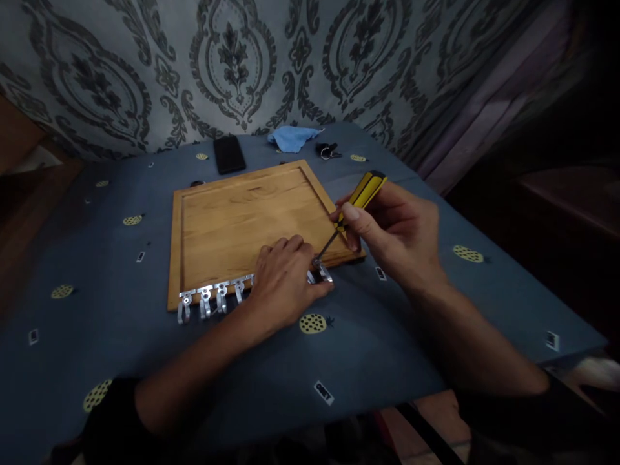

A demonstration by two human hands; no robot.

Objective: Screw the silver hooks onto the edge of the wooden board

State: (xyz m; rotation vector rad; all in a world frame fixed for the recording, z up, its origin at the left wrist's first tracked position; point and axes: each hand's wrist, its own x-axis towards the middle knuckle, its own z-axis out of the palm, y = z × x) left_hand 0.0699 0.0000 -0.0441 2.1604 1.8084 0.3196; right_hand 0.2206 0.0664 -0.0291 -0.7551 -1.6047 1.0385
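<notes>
A framed wooden board (242,219) lies flat on the table, with a silver metal hook rail (206,294) along its near edge. Several hooks stick out from the rail toward me. My left hand (283,278) is closed over the rail's right part, thumb by the end hook (325,271), and covers the middle hooks. In my right hand (402,226) is a yellow and black screwdriver (365,190), gripped by its handle between thumb and fingers. Its shaft slants down to the left, and the tip meets the rail near its right end.
The table has a blue cloth (378,349) with pineapple prints. Behind the board lie a black phone (229,154), a light blue rag (292,137) and a small bunch of keys (328,151). A patterned wall covering (300,77) rises at the back.
</notes>
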